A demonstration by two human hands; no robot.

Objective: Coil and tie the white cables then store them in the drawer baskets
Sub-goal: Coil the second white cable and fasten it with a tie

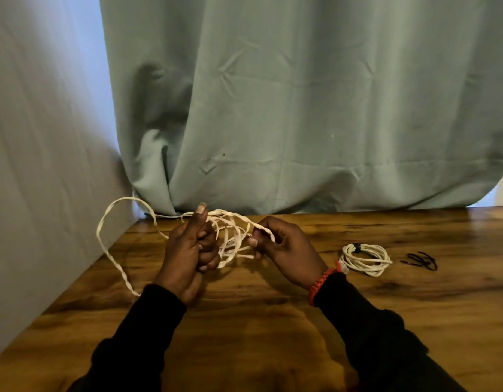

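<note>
A white twisted cable (230, 236) is partly looped between my hands above the wooden table (273, 321). My left hand (188, 250) grips the gathered loops, thumb pointing up. My right hand (281, 241) pinches a strand of the same cable at the coil's right side. A long loose tail of the cable arcs up and left, then runs down over the table's left edge. A second white cable coil (365, 257), bound with a black tie, lies flat on the table to the right. No drawer or basket is in view.
Several black ties (423, 261) lie on the table right of the bound coil. A grey-green curtain (301, 108) hangs behind the table's far edge. A pale wall (46, 137) runs along the table's left side.
</note>
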